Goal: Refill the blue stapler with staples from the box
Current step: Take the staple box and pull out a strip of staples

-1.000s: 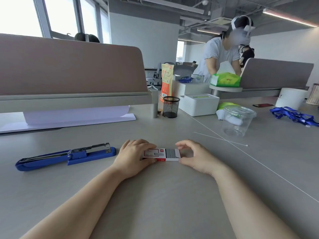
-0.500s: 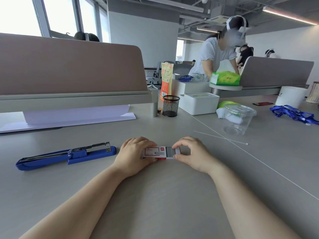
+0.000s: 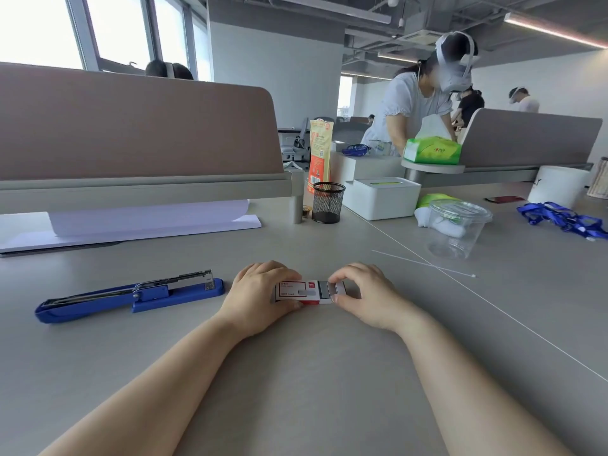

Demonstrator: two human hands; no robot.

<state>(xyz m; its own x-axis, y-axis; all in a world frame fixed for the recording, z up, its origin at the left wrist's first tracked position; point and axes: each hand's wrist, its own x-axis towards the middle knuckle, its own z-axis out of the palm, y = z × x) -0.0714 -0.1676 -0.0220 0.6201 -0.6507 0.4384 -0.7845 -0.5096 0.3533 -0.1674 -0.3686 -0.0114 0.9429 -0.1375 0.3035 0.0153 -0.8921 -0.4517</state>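
The staple box (image 3: pixel 301 292) lies flat on the tabletop (image 3: pixel 312 373), near the middle. The left hand (image 3: pixel 260 297) closes its grip on the box's sleeve, pinning it so it cannot slide. The right hand (image 3: pixel 365 296) pinches the inner tray at the right end, where grey staples (image 3: pixel 329 287) show (probably drawing it out). The blue stapler (image 3: pixel 131 296) rests well to the left, swung open with its metal channel up, ready to take a strip.

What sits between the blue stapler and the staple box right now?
Only the left hand, gripping the staple box; the head view shows bare desk between it and the blue stapler.
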